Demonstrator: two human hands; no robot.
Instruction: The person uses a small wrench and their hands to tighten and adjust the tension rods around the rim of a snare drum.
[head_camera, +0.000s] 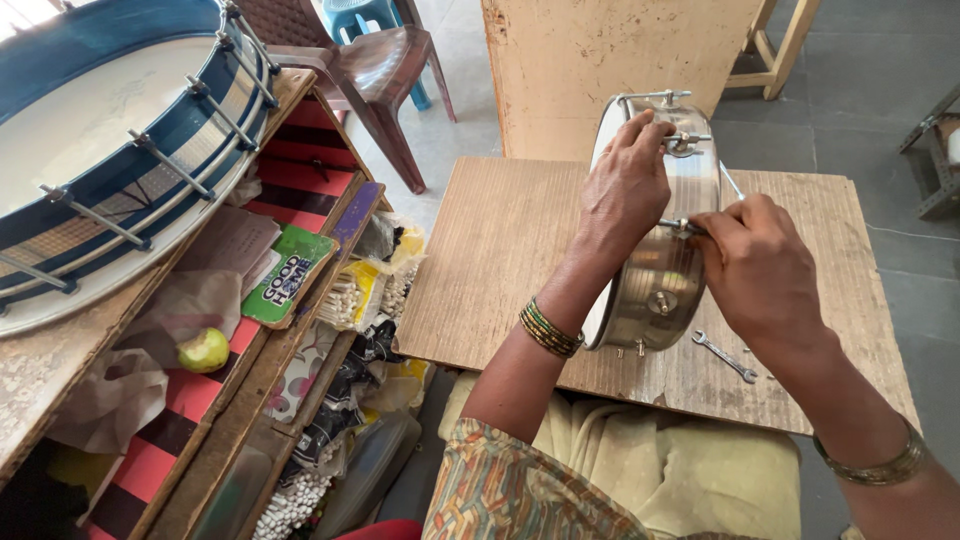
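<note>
A small metal drum shell (660, 260), shiny and steel-coloured with threaded tension rods and lugs along its side, is stood on edge on a wooden board (500, 260) in the middle of the scene. Its upper rim is gripped by the left hand (625, 190), fingers curled over it. A thin rod fitting (685, 227) on the shell's right side is pinched by the right hand (760, 265), fingers closed together. A small spanner (726, 356) is laid on the board, near right. A large blue drum (120, 140) is seen far left.
</note>
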